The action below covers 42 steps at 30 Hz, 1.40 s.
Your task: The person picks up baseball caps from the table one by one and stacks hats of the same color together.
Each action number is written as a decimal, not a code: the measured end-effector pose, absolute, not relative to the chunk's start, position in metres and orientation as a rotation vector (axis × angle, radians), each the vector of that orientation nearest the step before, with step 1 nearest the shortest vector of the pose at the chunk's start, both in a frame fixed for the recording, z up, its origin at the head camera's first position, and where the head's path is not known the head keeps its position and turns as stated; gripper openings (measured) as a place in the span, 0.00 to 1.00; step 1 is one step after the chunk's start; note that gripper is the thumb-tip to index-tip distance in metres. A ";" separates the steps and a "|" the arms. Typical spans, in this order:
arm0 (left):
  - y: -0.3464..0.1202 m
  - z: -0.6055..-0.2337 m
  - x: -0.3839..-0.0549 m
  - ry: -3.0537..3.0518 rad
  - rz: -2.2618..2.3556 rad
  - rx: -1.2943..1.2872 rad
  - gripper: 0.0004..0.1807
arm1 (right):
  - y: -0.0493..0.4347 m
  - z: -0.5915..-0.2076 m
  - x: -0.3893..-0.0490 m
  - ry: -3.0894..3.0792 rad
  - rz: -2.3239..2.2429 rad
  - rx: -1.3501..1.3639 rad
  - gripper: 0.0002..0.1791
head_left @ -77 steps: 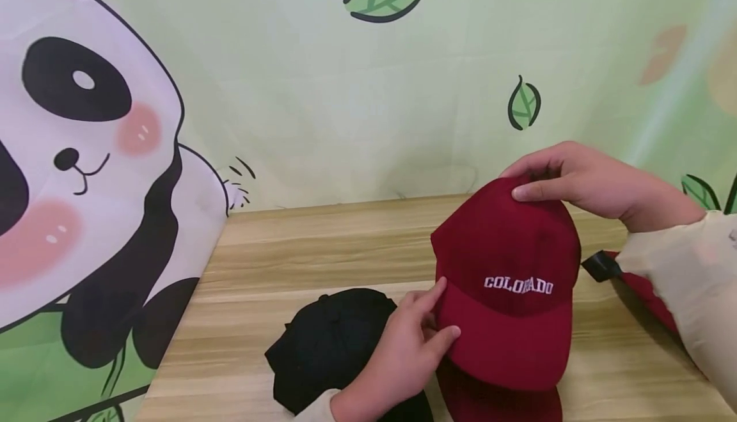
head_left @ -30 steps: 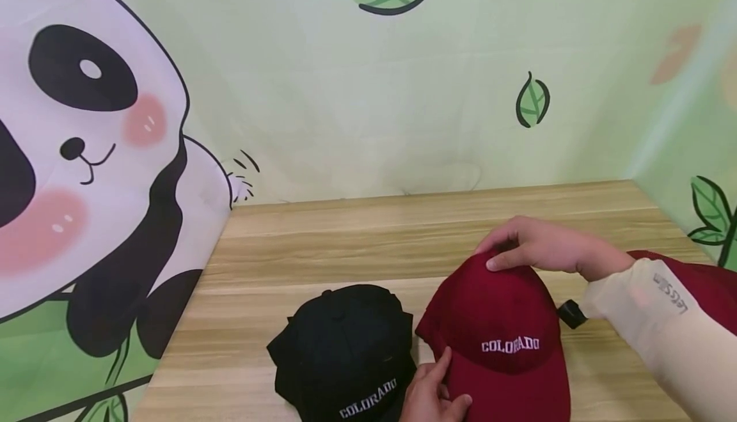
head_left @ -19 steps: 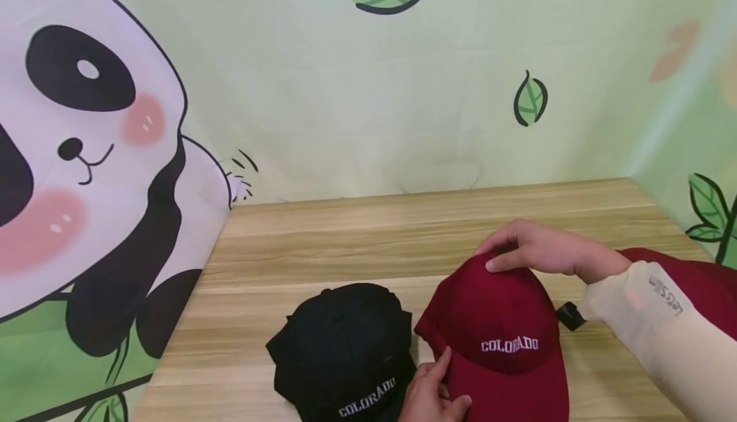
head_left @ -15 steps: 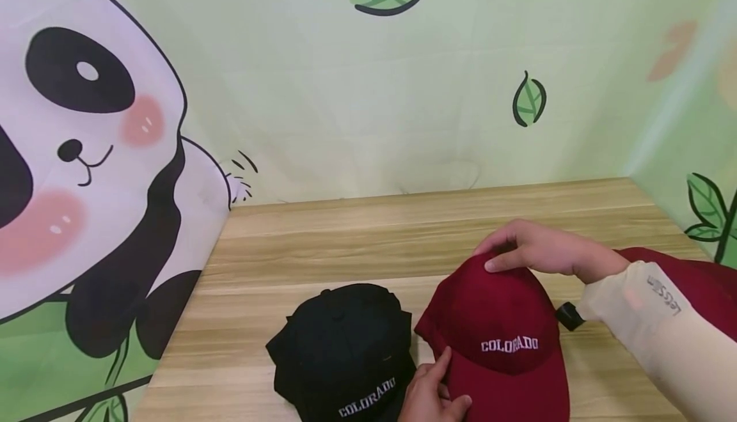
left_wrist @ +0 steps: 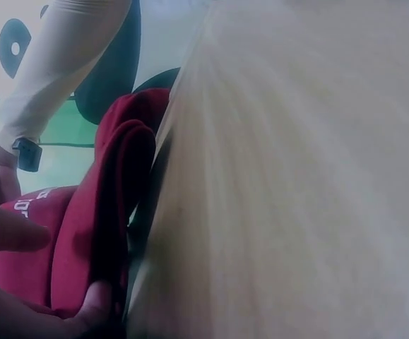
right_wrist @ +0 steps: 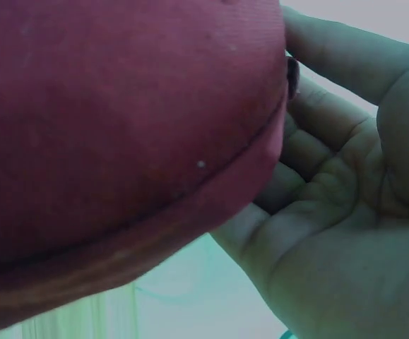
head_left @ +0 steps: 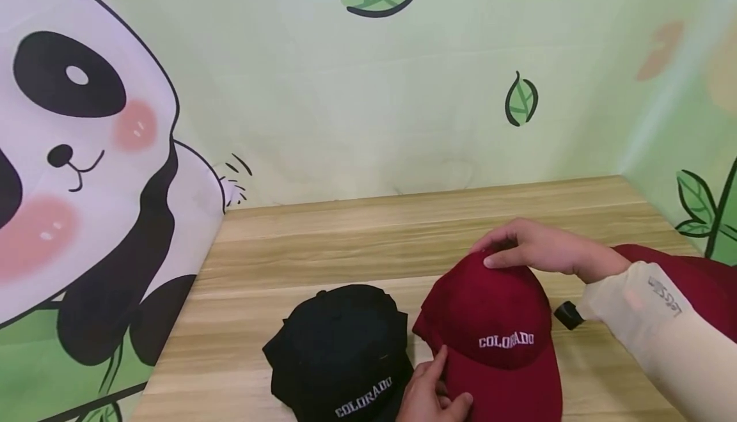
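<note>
A red baseball cap (head_left: 489, 320) with white COLORADO lettering stands at the lower middle right in the head view, brim toward me. My right hand (head_left: 535, 249) pinches the top of its crown from behind. In the right wrist view, that hand's fingers (right_wrist: 324, 113) meet the crown (right_wrist: 119, 134). My left hand (head_left: 426, 393) holds the brim's left edge near the crown. The left wrist view shows my left hand (left_wrist: 6, 304) with finger and thumb on the red brim (left_wrist: 84, 233). More red fabric (left_wrist: 137, 116) curves beyond it. Part of the brim is cut off by the frame.
A black COLORADO cap (head_left: 340, 345) lies just left of the red one on the wooden table (head_left: 322, 243). More red headwear (head_left: 691, 275) lies at the right, partly behind my right sleeve (head_left: 650, 313). A printed panda backdrop (head_left: 437, 77) rises behind the table.
Since the oldest frame, both hands have lowered the red cap, covering the red brim seen beneath it. The black cap's lettering has come into view. Over the last second the hands barely move.
</note>
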<state>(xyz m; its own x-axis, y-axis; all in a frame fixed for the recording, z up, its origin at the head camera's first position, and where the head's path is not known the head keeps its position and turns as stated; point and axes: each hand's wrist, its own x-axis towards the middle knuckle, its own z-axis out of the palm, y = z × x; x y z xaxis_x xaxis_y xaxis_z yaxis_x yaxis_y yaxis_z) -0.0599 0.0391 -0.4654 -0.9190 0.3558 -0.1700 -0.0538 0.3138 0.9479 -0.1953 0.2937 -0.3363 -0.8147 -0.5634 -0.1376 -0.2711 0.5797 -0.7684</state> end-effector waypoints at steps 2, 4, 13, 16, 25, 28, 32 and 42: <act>0.038 -0.464 -0.060 2.237 1.626 0.261 0.40 | 0.294 -0.334 -0.195 2.472 -1.084 -0.673 0.18; 0.037 -0.463 -0.059 2.242 1.623 0.267 0.40 | 0.295 -0.332 -0.195 2.494 -1.076 -0.667 0.18; 0.038 -0.458 -0.058 2.325 1.520 0.274 0.40 | 0.311 -0.316 -0.188 2.624 -1.038 -0.624 0.18; 0.041 -0.454 -0.055 2.410 1.476 0.245 0.38 | 0.320 -0.310 -0.185 2.670 -1.019 -0.581 0.18; 0.048 -0.436 -0.050 2.635 1.461 0.356 0.26 | 0.347 -0.302 -0.171 2.750 -0.956 -0.488 0.19; 0.051 -0.430 -0.050 2.595 1.497 0.402 0.23 | 0.354 -0.304 -0.168 2.777 -0.953 -0.499 0.17; 0.054 -0.424 -0.050 2.491 1.574 0.481 0.22 | 0.362 -0.308 -0.164 2.803 -0.948 -0.488 0.17; 0.067 -0.412 -0.050 2.353 1.666 0.671 0.19 | 0.376 -0.318 -0.155 2.851 -0.902 -0.400 0.17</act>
<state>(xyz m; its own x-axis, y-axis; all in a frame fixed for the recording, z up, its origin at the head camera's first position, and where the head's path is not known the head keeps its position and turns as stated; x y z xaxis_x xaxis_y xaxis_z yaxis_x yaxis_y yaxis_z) -0.0496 0.0667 -0.4122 -0.8816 0.4589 0.1101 0.2563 0.2696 0.9282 -0.1553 0.3762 -0.3180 -0.9573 -0.2866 -0.0383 -0.2124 0.7868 -0.5795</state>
